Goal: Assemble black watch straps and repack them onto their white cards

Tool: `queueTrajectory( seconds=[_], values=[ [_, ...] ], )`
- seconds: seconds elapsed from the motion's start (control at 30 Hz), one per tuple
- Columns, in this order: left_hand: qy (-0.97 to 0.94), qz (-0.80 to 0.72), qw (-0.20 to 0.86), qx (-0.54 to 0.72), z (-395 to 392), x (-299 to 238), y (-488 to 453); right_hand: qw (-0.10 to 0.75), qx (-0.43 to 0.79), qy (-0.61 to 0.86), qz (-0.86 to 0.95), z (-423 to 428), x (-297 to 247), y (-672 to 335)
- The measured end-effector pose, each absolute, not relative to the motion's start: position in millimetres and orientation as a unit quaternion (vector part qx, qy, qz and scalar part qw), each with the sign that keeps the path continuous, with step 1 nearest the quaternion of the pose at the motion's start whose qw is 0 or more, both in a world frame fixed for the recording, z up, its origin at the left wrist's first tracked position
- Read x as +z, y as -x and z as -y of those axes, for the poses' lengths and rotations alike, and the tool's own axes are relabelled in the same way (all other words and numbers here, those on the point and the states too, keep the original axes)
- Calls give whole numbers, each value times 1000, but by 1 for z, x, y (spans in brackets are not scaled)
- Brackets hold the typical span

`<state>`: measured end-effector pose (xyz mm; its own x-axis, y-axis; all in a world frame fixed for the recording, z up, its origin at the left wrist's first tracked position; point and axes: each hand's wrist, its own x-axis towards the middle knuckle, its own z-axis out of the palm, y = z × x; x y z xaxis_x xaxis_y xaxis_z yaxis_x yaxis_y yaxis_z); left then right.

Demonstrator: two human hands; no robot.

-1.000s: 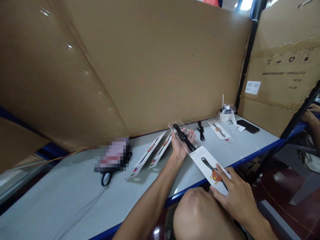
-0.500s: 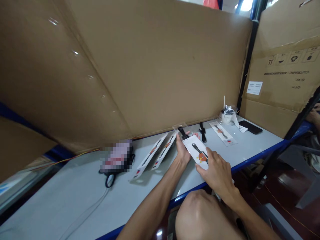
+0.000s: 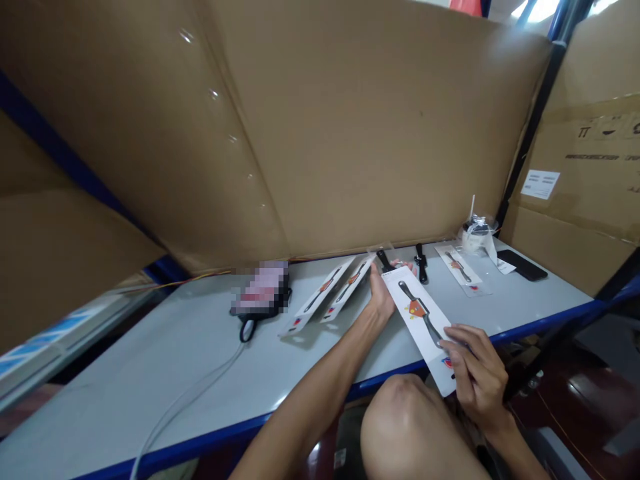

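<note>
My left hand (image 3: pixel 381 297) holds the far end of a clear plastic blister with a black-handled tool (image 3: pixel 384 260) in it, fingers wrapped under it. My right hand (image 3: pixel 475 373) pinches the near end of a long white printed card (image 3: pixel 423 320) that shows a black tool and an orange picture. The card lies over the blister and covers most of it. Both are held just above the grey table (image 3: pixel 200 373), near its blue front edge.
Two packed cards (image 3: pixel 333 293) lie left of my left hand, another card (image 3: pixel 460 269) and a loose black tool (image 3: pixel 420 261) to the right. A blurred pouch with a cable (image 3: pixel 260 297), a plastic bag (image 3: pixel 477 230) and a dark phone (image 3: pixel 523 265) lie on the table. Cardboard walls stand behind.
My right hand slid the white card up over the blister held in my left hand, then moved back down to the card's near end. The view shifted to the left.
</note>
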<state>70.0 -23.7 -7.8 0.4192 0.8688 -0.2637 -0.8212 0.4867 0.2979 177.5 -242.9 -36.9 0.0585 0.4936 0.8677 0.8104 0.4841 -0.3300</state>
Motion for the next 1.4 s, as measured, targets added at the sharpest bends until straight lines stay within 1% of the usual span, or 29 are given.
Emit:
queueTrajectory(
  seconds=[0.1, 0.23, 0.53, 0.7, 0.87, 1.07, 1.13, 1.2, 1.23, 1.3, 1.37, 1.4],
  values=[
    [-68, -191, 839, 506, 25, -11, -70, 550, -146, 466, 678, 232, -32, -174],
    [-99, -216, 832, 502, 25, -15, -68, 520, -147, 508, 671, 208, -24, -170],
    [-162, -216, 831, 486, 29, -15, -66, 350, -183, 574, 718, 141, 8, -157],
    [-127, -217, 824, 507, 25, -15, -65, 294, -181, 593, 727, 121, 9, -154],
    [-148, -207, 826, 503, 22, -19, -63, 286, -166, 605, 725, 120, 0, -156],
    [-134, -219, 810, 527, 11, -23, -61, 342, -123, 587, 724, 114, -2, -162],
    [-138, -226, 811, 522, 10, -21, -57, 347, -76, 620, 699, 110, 0, -166],
    [-153, -229, 816, 508, 10, -16, -53, 327, 12, 672, 664, 105, 1, -170],
    [-163, -228, 819, 502, 11, -14, -51, 312, 83, 687, 651, 103, 2, -173],
    [-179, -222, 826, 486, 12, -11, -50, 306, 272, 665, 624, 99, 1, -177],
    [-188, -241, 835, 457, 15, -9, -51, 346, 456, 590, 570, 97, -1, -181],
    [-193, -268, 835, 440, 16, -8, -53, 376, 520, 550, 534, 97, -2, -182]
  ],
)
